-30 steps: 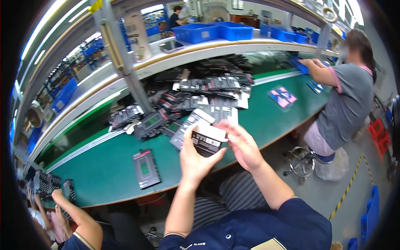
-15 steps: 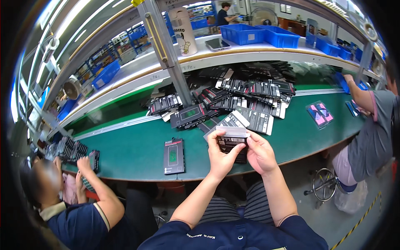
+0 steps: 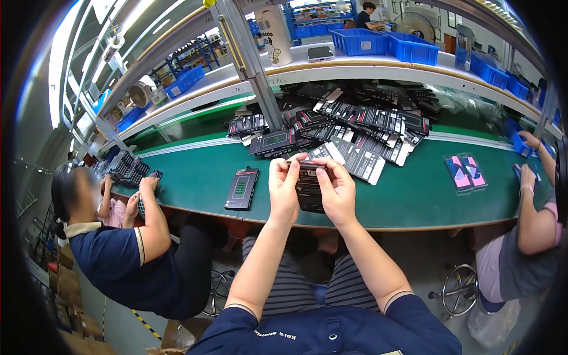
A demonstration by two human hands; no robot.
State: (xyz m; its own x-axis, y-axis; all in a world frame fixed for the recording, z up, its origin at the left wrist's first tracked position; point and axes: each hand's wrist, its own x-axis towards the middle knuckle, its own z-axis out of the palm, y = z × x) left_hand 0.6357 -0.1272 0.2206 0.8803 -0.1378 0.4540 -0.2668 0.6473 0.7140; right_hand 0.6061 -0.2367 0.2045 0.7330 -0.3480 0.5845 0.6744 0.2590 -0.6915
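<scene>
Between my two hands is a thin black packaging box (image 3: 310, 192), held upright over the near edge of the green table (image 3: 378, 207). My left hand (image 3: 285, 192) grips its left side, with the thumb near the upper end. My right hand (image 3: 336, 192) closes on the right side, its thumb also up by the top. Just to the left, a similar black box (image 3: 241, 188) with a green panel lies flat. Beyond my fingers spreads a heap of flat black boxes (image 3: 355, 121), some with white flaps sticking out.
A metal post (image 3: 260, 94) rises through the heap to a shelf (image 3: 319, 72) bearing blue bins (image 3: 360, 42), a phone (image 3: 320, 53) and a tall cup (image 3: 274, 35). Pink-and-blue packs (image 3: 465, 173) lie at right. Co-workers sit on both sides, another box stack (image 3: 125, 167) at left.
The white flap standing at the box's top no longer shows; the top looks dark between my fingers. Both hands have shifted left in view, and the view has turned somewhat.
</scene>
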